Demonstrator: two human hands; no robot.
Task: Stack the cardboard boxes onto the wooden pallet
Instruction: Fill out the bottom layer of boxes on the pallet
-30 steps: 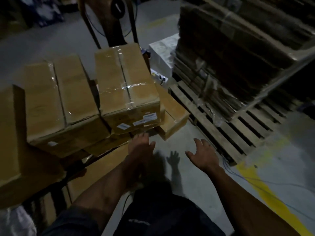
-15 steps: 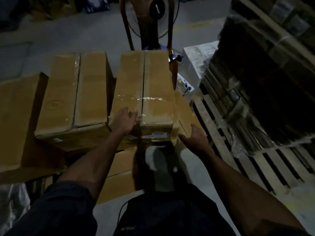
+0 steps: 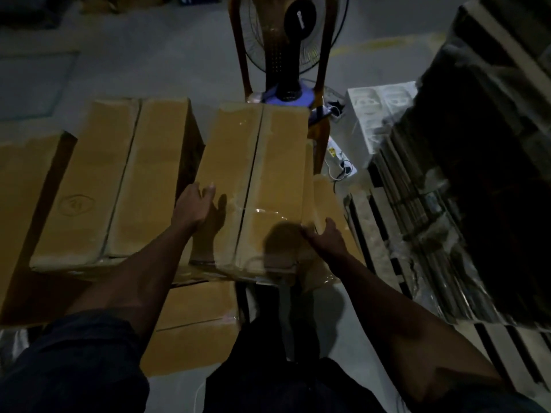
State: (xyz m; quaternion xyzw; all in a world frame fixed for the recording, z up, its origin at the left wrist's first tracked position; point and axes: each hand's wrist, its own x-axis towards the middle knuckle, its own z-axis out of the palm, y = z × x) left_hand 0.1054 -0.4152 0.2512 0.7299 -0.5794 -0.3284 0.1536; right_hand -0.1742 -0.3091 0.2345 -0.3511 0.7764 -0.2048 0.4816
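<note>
A taped cardboard box [image 3: 268, 162] lies on top of other boxes straight ahead of me. My left hand [image 3: 193, 207] grips its left edge, thumb on top and fingers down the side. My right hand [image 3: 325, 238] holds its near right corner, fingers wrapped around the edge. To the right, the wooden pallet [image 3: 372, 231] lies on the floor with bare slats along its near side.
A second box [image 3: 113, 186] sits beside the held one, another [image 3: 24, 210] is at far left, and one [image 3: 193, 323] lies lower by my legs. Plastic-wrapped flattened cardboard [image 3: 453, 210] fills most of the pallet. A standing fan [image 3: 298, 40], a chair [image 3: 247, 64] and a white box [image 3: 378, 114] stand behind.
My hands rose from open above the floor to either side of the centre box and took hold of it. The view swung left and closer to the boxes.
</note>
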